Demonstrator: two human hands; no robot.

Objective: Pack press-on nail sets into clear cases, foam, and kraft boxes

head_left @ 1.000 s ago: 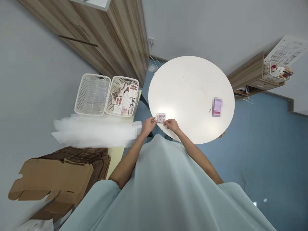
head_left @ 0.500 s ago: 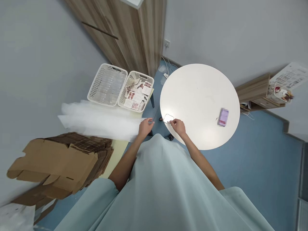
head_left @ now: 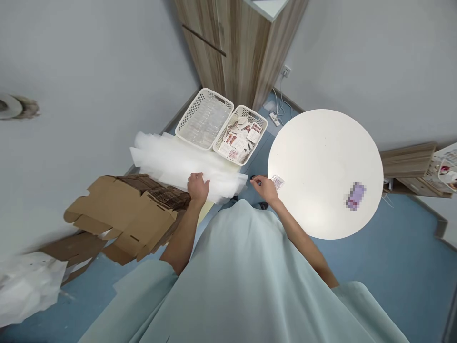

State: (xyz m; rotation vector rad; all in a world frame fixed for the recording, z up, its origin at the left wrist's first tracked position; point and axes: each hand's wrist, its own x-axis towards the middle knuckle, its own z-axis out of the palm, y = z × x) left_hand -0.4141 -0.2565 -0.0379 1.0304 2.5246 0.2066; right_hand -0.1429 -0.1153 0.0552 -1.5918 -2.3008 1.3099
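My left hand [head_left: 198, 188] rests on the stack of white translucent foam sheets [head_left: 167, 155], with the thumb held apart from the fingers. Nothing shows lifted in it. My right hand [head_left: 266, 189] hovers at the left edge of the round white table [head_left: 324, 157], fingers loosely curled and pointing toward the sheets. No object is visible in that hand. Just beside it, on the tabletop, lies a small clear flat case [head_left: 277, 182] with printed marks.
Behind the sheets stand a basket of clear plastic cases [head_left: 203, 119] and a basket of printed cards [head_left: 237, 140]. Flattened cardboard boxes [head_left: 121, 214] are stacked at left. A blurred purple item [head_left: 356, 196] lies on the table. A wooden cabinet [head_left: 235, 43] stands behind.
My left hand has moved left onto the foam sheets. My right hand has let go of the clear case and drawn away leftward. The view has turned left.
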